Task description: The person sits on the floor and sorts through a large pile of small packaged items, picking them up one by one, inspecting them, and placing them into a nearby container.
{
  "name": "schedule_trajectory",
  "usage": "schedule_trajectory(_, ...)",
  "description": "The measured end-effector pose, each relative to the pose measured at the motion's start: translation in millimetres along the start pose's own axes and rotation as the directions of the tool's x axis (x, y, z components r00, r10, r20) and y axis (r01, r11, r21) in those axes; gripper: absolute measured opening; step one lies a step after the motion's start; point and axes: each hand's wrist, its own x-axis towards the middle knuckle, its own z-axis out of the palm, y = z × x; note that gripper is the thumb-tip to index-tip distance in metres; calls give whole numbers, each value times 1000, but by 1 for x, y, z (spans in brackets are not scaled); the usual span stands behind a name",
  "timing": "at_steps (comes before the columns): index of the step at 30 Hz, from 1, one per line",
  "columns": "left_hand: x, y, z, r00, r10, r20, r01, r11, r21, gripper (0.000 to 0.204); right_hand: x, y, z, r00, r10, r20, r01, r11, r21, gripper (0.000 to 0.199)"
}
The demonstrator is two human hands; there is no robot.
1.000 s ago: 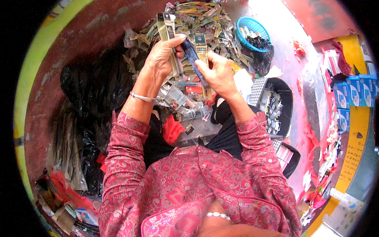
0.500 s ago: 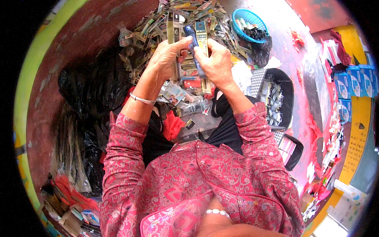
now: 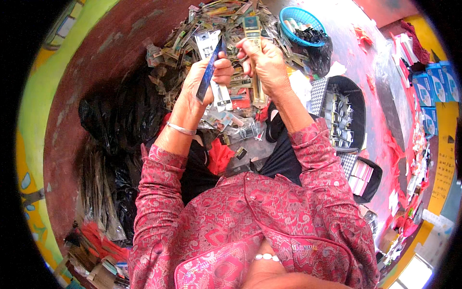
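We see two bare hands in front of the chest, lifted and near each other, but not touching. The left hand (image 3: pixel 204 79) has its grip clamped on a dark blue strip (image 3: pixel 210 72), narrow and shiny, which lies slantwise across the palm with its pointed upper end toward the right. In the same hand we see also a white packet (image 3: pixel 222 98), long and flat, passing behind the fingers and showing above and below them. The right hand (image 3: pixel 270 67) has its grip closed on a yellowish packet (image 3: pixel 260 94), which stands almost lengthwise and has a dark bluish part at its upper end. Its thumb and forefinger come close together, but we cannot tell if the tips pinch some other thing.

Beyond the hands we find a big pile of narrow packets (image 3: pixel 221 20), lying in all directions. To the right of this pile stands a blue basket (image 3: pixel 309 14) with black pieces (image 3: pixel 310 34) inside, and a black bag (image 3: pixel 320 61) is just beside it. Nearer to us, on the right, a black box (image 3: pixel 357 98) contains small packages (image 3: pixel 340 115). Between the legs we notice a red piece (image 3: pixel 221 156), crumpled, and at the left a large black plastic bag (image 3: pixel 120 113).
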Motion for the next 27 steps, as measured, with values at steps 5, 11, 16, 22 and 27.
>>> schedule_trajectory(5,0,-11,3,999,-41,11,40,991,124,16,-3,2,7,990,-137,19,137,947,-292,28)
schedule_trajectory(11,-2,-12,-4,990,-96,98,97,995,-2,12,4,2,-9,983,-182,30,181,919,-350,24)
schedule_trajectory(16,-2,-13,-7,947,-188,259,235,958,-164,13,0,-8,-6,906,-361,219,421,732,-536,36)
schedule_trajectory(22,-5,-15,-7,951,-207,230,243,960,-139,10,-1,-16,-4,874,-374,311,486,641,-595,30)
schedule_trajectory(27,-5,-20,-7,948,-231,220,257,961,-98,7,0,-11,-4,833,-445,328,544,558,-626,16)
